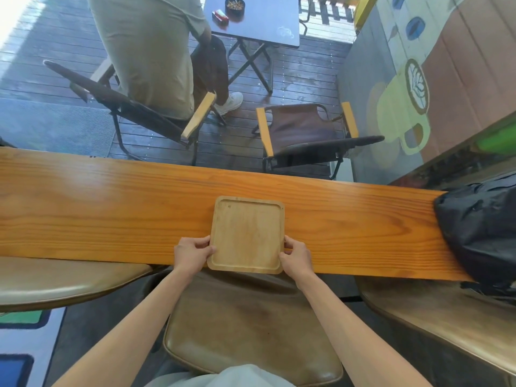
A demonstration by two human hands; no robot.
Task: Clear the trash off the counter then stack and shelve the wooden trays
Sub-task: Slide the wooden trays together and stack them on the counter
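A square wooden tray (247, 233) with a raised rim lies flat on the long wooden counter (97, 213), its near edge at the counter's front edge. Nothing lies in it. My left hand (192, 254) grips the tray's near-left edge, thumb on the rim. My right hand (296, 256) grips the near-right edge the same way. No trash shows on the counter.
A black bag (480, 230) sits on the counter's right end. Tan padded stools (251, 331) stand below the counter. Beyond a window a person sits in a folding chair (145, 113) beside another chair (304, 135) and a small table (257, 20) holding an ashtray.
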